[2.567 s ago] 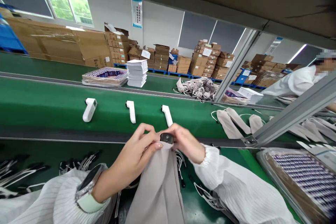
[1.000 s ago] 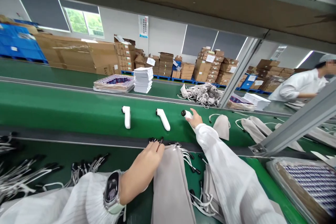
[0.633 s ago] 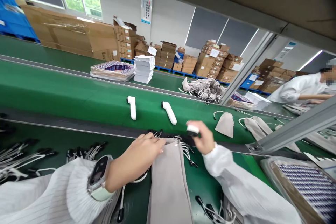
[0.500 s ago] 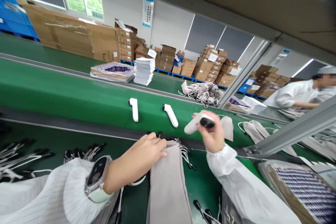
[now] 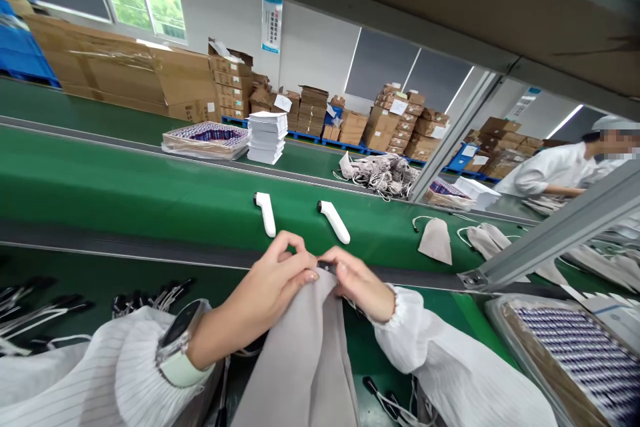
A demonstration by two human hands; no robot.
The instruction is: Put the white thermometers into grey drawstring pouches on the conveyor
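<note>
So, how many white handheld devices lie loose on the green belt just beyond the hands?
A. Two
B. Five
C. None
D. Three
A. Two white devices lie side by side on the green belt, just past the left hand and right hand, which both pinch the top of a grey fabric pouch.

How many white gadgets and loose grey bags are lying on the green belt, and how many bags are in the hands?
White plastic handheld devices on the green conveyor belt: 2
Loose grey fabric drawstring pouches on that belt: 2 clearly countable
Grey fabric pouch held by left hand and right hand: 1
Total: 5
</note>
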